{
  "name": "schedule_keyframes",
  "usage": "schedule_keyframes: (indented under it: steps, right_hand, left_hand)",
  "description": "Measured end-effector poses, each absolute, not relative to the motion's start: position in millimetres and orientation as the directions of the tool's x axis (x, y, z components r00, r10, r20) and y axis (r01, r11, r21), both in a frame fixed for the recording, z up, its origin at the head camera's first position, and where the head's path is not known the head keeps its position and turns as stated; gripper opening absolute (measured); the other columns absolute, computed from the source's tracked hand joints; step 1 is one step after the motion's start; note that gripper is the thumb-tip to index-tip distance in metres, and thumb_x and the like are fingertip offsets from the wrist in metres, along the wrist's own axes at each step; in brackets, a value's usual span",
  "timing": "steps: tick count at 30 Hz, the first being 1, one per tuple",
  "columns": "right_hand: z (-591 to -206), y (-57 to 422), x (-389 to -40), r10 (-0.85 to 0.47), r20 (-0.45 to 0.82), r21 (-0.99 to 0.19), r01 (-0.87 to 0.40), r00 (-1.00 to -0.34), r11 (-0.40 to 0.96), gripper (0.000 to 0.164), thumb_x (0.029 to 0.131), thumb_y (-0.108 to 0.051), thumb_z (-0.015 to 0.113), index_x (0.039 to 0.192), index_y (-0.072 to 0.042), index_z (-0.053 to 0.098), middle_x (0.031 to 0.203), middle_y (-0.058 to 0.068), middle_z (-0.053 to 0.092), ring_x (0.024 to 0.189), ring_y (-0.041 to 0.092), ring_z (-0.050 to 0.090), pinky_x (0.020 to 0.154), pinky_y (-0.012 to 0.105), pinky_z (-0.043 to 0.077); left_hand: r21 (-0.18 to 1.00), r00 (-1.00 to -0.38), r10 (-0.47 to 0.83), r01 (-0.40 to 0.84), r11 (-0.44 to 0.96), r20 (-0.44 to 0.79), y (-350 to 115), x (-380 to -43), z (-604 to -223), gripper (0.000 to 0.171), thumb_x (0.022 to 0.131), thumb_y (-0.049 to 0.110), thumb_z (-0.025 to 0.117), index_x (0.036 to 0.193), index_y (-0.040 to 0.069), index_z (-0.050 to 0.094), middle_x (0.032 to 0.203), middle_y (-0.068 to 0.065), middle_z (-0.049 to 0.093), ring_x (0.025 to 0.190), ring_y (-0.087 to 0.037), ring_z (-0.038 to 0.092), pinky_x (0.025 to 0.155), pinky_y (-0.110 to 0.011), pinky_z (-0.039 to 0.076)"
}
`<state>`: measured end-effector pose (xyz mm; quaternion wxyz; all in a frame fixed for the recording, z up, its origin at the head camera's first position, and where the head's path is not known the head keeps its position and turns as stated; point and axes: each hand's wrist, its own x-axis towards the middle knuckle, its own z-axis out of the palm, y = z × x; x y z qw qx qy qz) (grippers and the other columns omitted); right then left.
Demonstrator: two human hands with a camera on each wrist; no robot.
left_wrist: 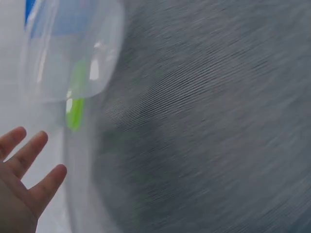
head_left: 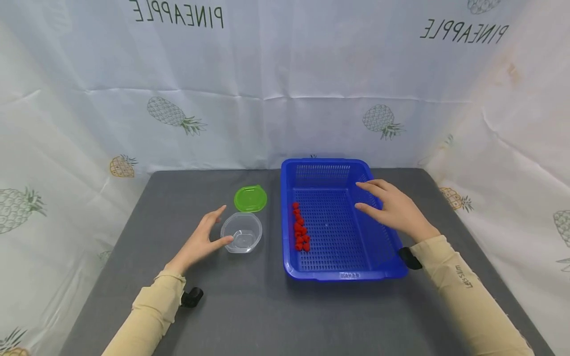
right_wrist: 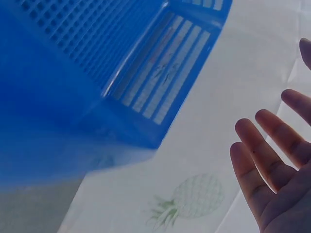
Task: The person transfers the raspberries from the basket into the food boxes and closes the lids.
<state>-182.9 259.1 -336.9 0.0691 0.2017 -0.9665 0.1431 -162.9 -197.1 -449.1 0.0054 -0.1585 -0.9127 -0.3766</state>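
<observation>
Head: mirrored "PINEAPPLE" marks the curtain point(head_left: 276, 59); a sleeve point(head_left: 472, 301) seems to read "LESSLIM". The left hand point(head_left: 199, 243), spread and empty, is beside the tub point(head_left: 246, 230); the right hand point(head_left: 395, 207), likewise, is at the basket point(head_left: 331, 220) of red pieces point(head_left: 299, 229). Left wrist: straight fingers near the tub. Right wrist: fingers parted, basket beside.

I cannot tell whether my right hand point(head_left: 394, 207) touches the blue basket point(head_left: 311, 275); it hides part of the right rim. Left of the basket, the thumb of my left hand point(head_left: 197, 247) covers a bit of the clear tub point(head_left: 242, 233). Along the basket's inner left side, the red pieces point(head_left: 299, 228) are too small for me to count surely. The basket's near-rim label point(head_left: 349, 275) is unreadable to me.
</observation>
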Motion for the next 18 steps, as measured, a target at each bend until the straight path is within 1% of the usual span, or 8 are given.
schedule_keyframes:
  steps: [3,5,9,11,16,18]
  right_hand:
    - [-337.8,248.6,-184.4,-0.383,0.182,-0.273,-0.421,-0.905,0.865,0.055,0.08,-0.05,0.054,0.128,-0.024,0.044,0.126,0.005,0.046,0.115,0.025,0.045,0.087,0.048,0.042]
    - [-339.2,241.4,-185.1,-0.395,0.171,-0.284,-0.429,-0.903,0.857,0.055,0.08,-0.052,0.053,0.127,-0.025,0.045,0.124,0.003,0.048,0.111,0.022,0.049,0.084,0.045,0.044]
    - [-343.6,228.5,-184.9,-0.423,0.122,-0.321,-0.439,-0.898,0.839,0.056,0.08,-0.057,0.049,0.127,-0.028,0.045,0.119,-0.001,0.05,0.102,0.016,0.052,0.076,0.038,0.046]
    - [-345.2,222.8,-184.3,-0.438,0.09,-0.337,-0.441,-0.895,0.832,0.055,0.08,-0.058,0.048,0.126,-0.029,0.045,0.118,-0.003,0.051,0.099,0.015,0.052,0.074,0.036,0.046]
    - [-345.3,209.6,-183.8,-0.468,0.045,-0.34,-0.454,-0.883,0.823,0.05,0.081,-0.054,0.05,0.124,-0.027,0.048,0.114,-0.003,0.055,0.094,0.013,0.054,0.074,0.034,0.047]
    - [-344.3,204.7,-183.1,-0.481,0.023,-0.338,-0.46,-0.876,0.821,0.049,0.082,-0.052,0.05,0.123,-0.026,0.05,0.11,-0.002,0.057,0.091,0.013,0.055,0.074,0.033,0.047]
  left_hand:
    - [0.71,-0.946,0.294,0.299,0.638,0.134,-191.7,-162.2,-457.8,0.083,0.074,0.039,0.066,0.14,0.027,0.017,0.138,-0.009,0.027,0.119,-0.027,0.038,0.094,-0.053,0.032]
    - [0.725,-0.945,0.293,0.305,0.618,0.148,-189.2,-163.0,-462.6,0.084,0.073,0.037,0.068,0.14,0.025,0.019,0.138,-0.01,0.028,0.122,-0.028,0.035,0.096,-0.053,0.03]
    - [0.751,-0.946,0.287,0.297,0.59,0.149,-185.8,-165.2,-469.9,0.085,0.072,0.035,0.069,0.14,0.025,0.019,0.139,-0.01,0.027,0.127,-0.029,0.028,0.099,-0.054,0.026]
    - [0.766,-0.947,0.292,0.286,0.575,0.135,-185.1,-165.7,-473.3,0.087,0.071,0.035,0.069,0.14,0.026,0.017,0.139,-0.012,0.027,0.127,-0.03,0.028,0.098,-0.055,0.026]
    - [0.823,-0.941,0.319,0.266,0.502,0.11,-183.2,-164.6,-477.6,0.099,0.065,0.027,0.076,0.141,0.022,0.013,0.139,-0.015,0.024,0.126,-0.033,0.028,0.098,-0.057,0.023]
    - [0.836,-0.937,0.333,0.261,0.482,0.1,-181.3,-163.1,-475.6,0.104,0.062,0.024,0.078,0.141,0.02,0.011,0.141,-0.016,0.021,0.128,-0.035,0.025,0.099,-0.058,0.021]
